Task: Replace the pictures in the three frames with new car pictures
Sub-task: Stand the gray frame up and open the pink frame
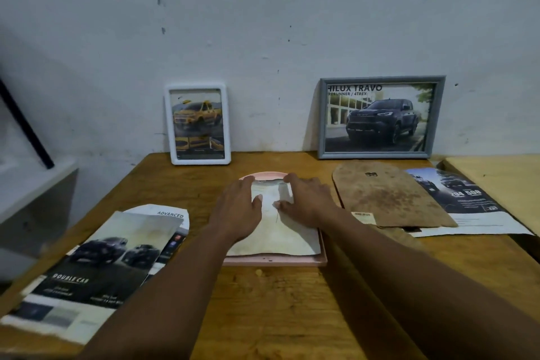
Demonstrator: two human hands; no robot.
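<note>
The wooden table (277,301) fills the lower half of the view and stands against a pale wall.

In the lower left lie loose car brochure pages (96,260), one of them cut with a round top. At the upper right the grey frame (380,79) leans on the wall and shows a dark pickup. Below it, a brown backing board (388,199) lies flat on top of another car sheet (467,202).

In the centre the pink frame (277,261) lies face down. A pale sheet (277,237), blank side up, is laid inside it. I judge this to be the new picture, though its printed side is hidden.

The white frame (168,126) stands at the upper centre-left and holds a yellow pickup.

The left hand (239,207) and the right hand (306,202) both rest flat on the sheet, fingers mostly stretched, pressing it into the frame; neither grips anything.

It seems two frames are already done. For the third, the sheet is being seated. The backing board is not yet put back, and the frame must then be stood up.
</note>
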